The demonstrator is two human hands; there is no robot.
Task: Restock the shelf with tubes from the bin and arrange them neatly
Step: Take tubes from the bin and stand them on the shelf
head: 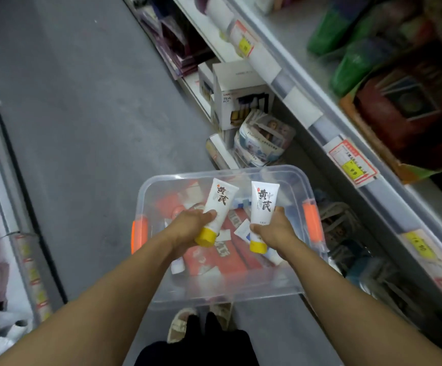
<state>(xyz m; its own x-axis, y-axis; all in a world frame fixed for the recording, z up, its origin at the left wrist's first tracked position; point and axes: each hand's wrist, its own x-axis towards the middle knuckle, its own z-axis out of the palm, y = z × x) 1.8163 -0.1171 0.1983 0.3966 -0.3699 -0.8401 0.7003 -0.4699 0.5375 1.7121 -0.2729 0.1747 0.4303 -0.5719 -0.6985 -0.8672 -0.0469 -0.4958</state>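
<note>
A clear plastic bin (291, 178) with orange handle clips sits on the grey floor in front of my feet. Inside lie several tubes and packets, mostly red-orange (214, 260) and white. My left hand (188, 225) grips a white tube with a yellow cap (220, 204) above the bin, cap toward me. My right hand (275, 231) grips a second, matching white tube with a yellow cap (262, 207) beside it. Both tubes are tilted with their crimped ends pointing away from me. The shelf (346, 122) runs along my right.
The right shelf carries price tags (352, 162), green packages (352, 48) and a dark red box (410, 112). Below it stand white tea-pot boxes (238, 96) and a tissue pack (262, 138). Another shelf unit (8, 207) lines the left of the aisle.
</note>
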